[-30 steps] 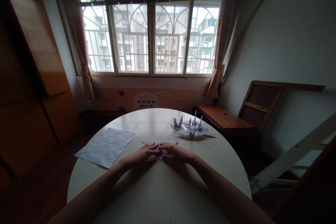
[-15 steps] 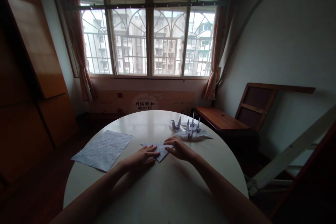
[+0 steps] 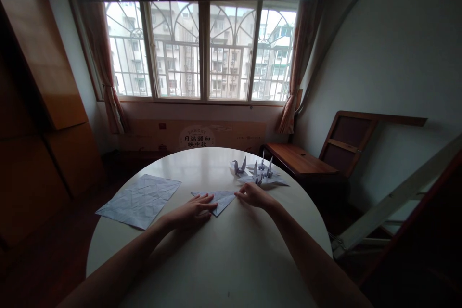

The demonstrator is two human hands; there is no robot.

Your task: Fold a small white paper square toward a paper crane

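A folded triangle of pale bluish paper [image 3: 224,199] lies on the white round table [image 3: 231,260], one point toward me. My left hand [image 3: 195,210] rests flat over its left part with fingers spread, hiding some of it. At the right corner, the thumb and bent fingers of my right hand [image 3: 254,195] are closed on the paper's tip. Just beyond that hand stand several folded paper cranes [image 3: 239,168], one partly covered by it.
A creased, unfolded sheet of paper [image 3: 142,199] lies on the table's left side. Behind the table are a printed cardboard panel [image 3: 231,134] and a barred window. To the right are a wooden bench [image 3: 299,159] and a leaning metal ladder [image 3: 382,211].
My right hand has shifted slightly right, off the paper's upper surface to its right corner, uncovering more of the triangle. My left hand stays on the paper. The camera view has tilted slightly.
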